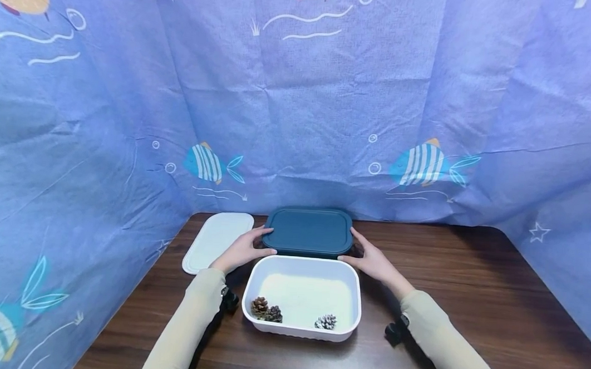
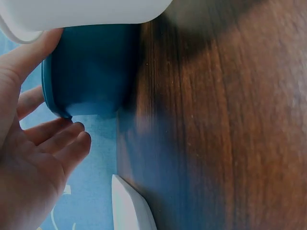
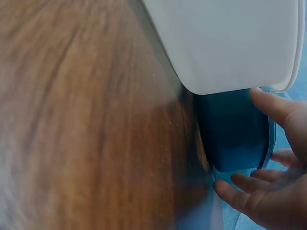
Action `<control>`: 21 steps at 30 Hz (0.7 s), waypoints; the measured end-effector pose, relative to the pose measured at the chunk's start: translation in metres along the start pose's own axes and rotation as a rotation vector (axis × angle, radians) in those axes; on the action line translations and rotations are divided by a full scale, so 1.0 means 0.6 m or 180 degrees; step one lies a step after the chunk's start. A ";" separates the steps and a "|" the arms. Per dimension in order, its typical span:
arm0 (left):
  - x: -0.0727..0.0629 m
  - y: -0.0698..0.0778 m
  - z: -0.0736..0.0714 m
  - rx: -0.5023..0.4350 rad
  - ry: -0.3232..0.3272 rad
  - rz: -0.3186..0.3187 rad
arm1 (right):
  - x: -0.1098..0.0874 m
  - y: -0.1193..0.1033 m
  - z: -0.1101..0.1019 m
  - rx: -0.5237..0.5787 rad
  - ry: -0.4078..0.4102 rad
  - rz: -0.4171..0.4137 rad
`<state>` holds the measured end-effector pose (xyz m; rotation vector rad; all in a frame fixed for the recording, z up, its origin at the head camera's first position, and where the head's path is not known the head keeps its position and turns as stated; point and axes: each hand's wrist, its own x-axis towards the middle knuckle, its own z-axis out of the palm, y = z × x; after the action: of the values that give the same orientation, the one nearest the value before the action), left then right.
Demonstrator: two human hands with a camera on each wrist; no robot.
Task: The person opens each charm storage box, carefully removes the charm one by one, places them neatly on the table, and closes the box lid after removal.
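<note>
A dark blue food container (image 1: pixel 308 231) with its lid on stands at the back of the table. My left hand (image 1: pixel 244 251) holds its left end, thumb at the front side and index finger at the lid's edge; the remaining fingers (image 2: pixel 79 143) are loosely bent beside it. At the right end my right hand (image 1: pixel 372 259) holds it the same way, its thumb (image 3: pixel 271 105) on the front side below the rim. Close in front is an uncovered white container (image 1: pixel 357 299). Inside lie a brown pine cone (image 1: pixel 259 306), a darker one (image 1: pixel 273 314) and a white-tipped one (image 1: pixel 325 321).
A white lid (image 1: pixel 218 242) lies flat at the table's back left, beside the left hand. Behind the wooden table (image 1: pixel 459 304), a blue cloth (image 1: pixel 318 124) with printed fish hangs along the back edge and both sides.
</note>
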<state>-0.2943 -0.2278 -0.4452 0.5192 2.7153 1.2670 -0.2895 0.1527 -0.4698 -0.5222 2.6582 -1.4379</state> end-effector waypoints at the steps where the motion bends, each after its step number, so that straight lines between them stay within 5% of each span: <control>1: -0.001 -0.001 -0.001 0.0006 0.0004 -0.0004 | 0.001 -0.001 0.001 0.0016 -0.0016 0.0010; 21: -0.004 0.008 0.000 0.0000 0.0005 -0.0134 | 0.004 -0.016 -0.007 -0.0171 -0.0116 0.0034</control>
<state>-0.2911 -0.2259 -0.4416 0.4588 2.7125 1.2579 -0.2904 0.1504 -0.4590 -0.5324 2.6737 -1.3442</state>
